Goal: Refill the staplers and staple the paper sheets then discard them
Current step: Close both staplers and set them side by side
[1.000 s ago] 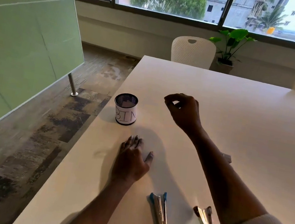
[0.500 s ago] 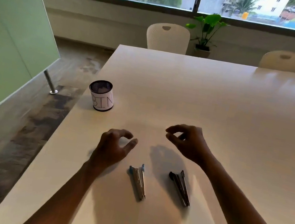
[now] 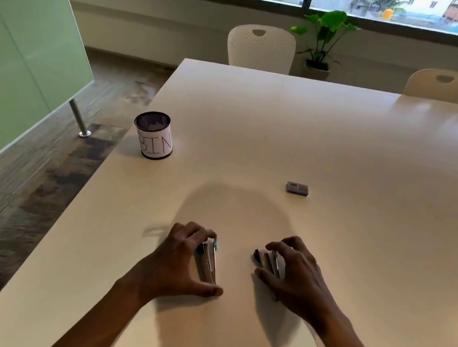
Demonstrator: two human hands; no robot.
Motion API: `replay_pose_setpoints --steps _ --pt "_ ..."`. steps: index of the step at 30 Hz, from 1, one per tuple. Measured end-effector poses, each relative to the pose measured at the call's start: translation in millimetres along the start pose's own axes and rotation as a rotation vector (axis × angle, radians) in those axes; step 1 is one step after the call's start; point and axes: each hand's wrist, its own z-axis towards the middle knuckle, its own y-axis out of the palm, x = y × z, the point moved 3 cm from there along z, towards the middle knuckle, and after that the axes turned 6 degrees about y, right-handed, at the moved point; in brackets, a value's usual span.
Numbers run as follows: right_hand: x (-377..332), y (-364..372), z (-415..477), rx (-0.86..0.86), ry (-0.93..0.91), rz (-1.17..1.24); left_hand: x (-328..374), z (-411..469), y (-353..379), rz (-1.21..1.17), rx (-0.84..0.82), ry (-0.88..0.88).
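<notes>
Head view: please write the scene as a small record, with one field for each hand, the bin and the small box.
left hand: fingers curled round the blue-tipped stapler, on the table
right hand: fingers curled round the dark stapler
bin: upright, far left, near table edge
small box: lies apart, beyond the right hand

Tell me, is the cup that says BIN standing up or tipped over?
Standing up. The BIN cup rests on its base on the table, its round open mouth facing upward. What is inside cannot be told.
</notes>
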Motion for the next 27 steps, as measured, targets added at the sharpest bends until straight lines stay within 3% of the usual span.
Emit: replay_pose_setpoints --steps 7,14,27 --pt "-7 9 11 0.175 0.022 0.069 -6 14 -5 -0.027 -0.047 0.015" --pt "-19 8 48 0.236 0.073 0.121 -28 49 -16 -0.060 -0.101 -0.029" --pt "-13 5 85 0.205 0.065 0.205 -54 84 -26 -0.197 -0.060 -0.054"
